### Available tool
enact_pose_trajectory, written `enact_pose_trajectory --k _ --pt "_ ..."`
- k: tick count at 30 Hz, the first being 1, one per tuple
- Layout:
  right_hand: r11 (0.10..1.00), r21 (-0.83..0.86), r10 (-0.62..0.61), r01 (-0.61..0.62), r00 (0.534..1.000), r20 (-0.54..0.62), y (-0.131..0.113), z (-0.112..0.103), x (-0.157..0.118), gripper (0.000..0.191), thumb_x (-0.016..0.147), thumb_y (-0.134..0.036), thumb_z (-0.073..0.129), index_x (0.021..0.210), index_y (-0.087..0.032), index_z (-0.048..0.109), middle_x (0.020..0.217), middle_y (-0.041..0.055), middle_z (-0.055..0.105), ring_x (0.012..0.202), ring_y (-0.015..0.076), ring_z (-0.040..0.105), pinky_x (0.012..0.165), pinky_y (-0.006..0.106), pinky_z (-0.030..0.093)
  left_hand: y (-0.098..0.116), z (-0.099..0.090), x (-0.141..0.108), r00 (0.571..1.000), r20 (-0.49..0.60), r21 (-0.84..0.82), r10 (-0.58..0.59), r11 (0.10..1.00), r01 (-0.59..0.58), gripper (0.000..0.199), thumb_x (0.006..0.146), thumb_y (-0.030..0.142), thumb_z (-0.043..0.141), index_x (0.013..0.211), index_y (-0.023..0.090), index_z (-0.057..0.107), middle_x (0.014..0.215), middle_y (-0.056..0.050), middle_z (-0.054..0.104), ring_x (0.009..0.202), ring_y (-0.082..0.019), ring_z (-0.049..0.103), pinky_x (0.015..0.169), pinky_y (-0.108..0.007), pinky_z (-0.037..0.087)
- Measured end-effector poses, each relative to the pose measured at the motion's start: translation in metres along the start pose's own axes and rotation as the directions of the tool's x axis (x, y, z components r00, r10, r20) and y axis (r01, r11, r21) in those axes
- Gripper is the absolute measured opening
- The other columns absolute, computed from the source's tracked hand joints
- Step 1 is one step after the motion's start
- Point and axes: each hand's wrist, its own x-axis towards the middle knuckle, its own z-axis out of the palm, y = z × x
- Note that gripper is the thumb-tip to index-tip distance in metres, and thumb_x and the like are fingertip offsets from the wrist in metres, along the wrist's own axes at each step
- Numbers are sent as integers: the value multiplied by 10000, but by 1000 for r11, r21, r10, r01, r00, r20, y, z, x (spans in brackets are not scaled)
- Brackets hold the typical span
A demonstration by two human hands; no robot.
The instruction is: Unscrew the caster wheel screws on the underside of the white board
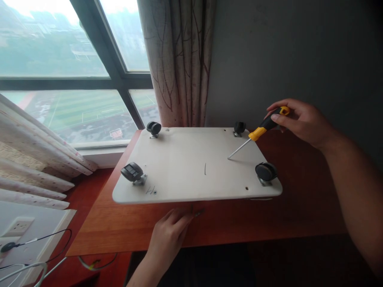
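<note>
My right hand [299, 119] is wrapped round the black and yellow handle of a screwdriver [257, 132], whose shaft slants down to the left, its tip at the surface of a white board [185, 159]. Black casters [266, 172] stand up near the board's corners. Screw heads show at its far left and near left, and dark holes at its far right and near right. Below the board's near edge, my left hand [173, 225] is over the wooden table, its fingers pinched on a small dark metallic piece [199, 213], too small to identify.
The board lies on a reddish-brown wooden table [104, 227]. Behind are a window [89, 111], a patterned curtain [182, 59] and a grey wall. A wall socket [20, 227] with a plugged-in black cable is at lower left, beside white tubing.
</note>
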Motion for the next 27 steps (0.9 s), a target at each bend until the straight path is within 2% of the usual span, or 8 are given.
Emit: enact_pose_trajectory --k 8,10,13,15,20,23,25,27 --pt "999 -16 -29 28 1000 -13 -12 3 -3 257 827 -363 709 1072 -286 698 1038 28 725 750 171 626 602 299 504 -3 3 -4 998 31 -22 -55 998 56 258 971 119 516 1114 231 700 1026 -73 757 895 -207 742 761 -308 629" --pt "998 48 -34 35 999 -18 -21 7 -8 260 813 -368 726 1061 -295 695 1028 21 720 733 164 615 597 298 507 -3 1 -6 994 35 -87 -101 991 103 260 972 127 512 1121 227 700 1035 -81 749 888 -198 741 763 -293 627" --pt "974 225 -38 38 999 -3 -42 16 -21 284 790 -358 763 1061 -319 689 1008 10 702 729 154 608 592 283 523 2 -10 1 985 21 -211 -174 962 174 263 972 129 509 1147 218 684 1002 -74 734 768 -150 722 622 -206 590" --pt "944 329 -53 37 998 42 -58 24 -33 307 795 -362 774 1088 -350 683 1000 3 690 786 169 636 610 282 544 9 -23 13 982 -16 -275 -187 945 175 253 971 112 520 1146 216 671 982 -59 722 723 -118 697 567 -164 548" --pt "887 458 -193 63 951 242 -95 57 -64 327 832 -441 743 1147 -467 657 1008 -25 691 919 224 689 773 424 618 30 -63 57 982 -174 -381 -76 925 4 289 947 69 571 1178 221 652 1020 -50 703 838 -115 681 731 -187 562" --pt "853 503 -316 136 903 291 -112 83 -79 401 819 -447 747 1193 -531 628 978 -62 701 886 229 703 779 474 621 40 -77 83 982 -170 -468 -79 883 -10 450 953 193 628 1392 224 534 1160 -95 699 839 -139 665 683 -222 557" --pt "847 504 -348 168 893 287 -122 98 -88 464 807 -430 753 1221 -574 602 979 -90 708 866 223 706 773 479 625 45 -81 97 986 -160 -434 -52 901 -23 608 932 263 678 1487 239 431 1205 -100 697 875 -162 675 699 -243 563" --pt "842 504 -356 191 899 253 -130 106 -95 521 811 -419 742 1257 -622 562 1074 -115 710 894 220 706 775 473 633 48 -82 106 989 -149 -359 -13 932 -42 638 934 259 672 1511 253 402 1208 -95 703 895 -174 690 711 -253 569"
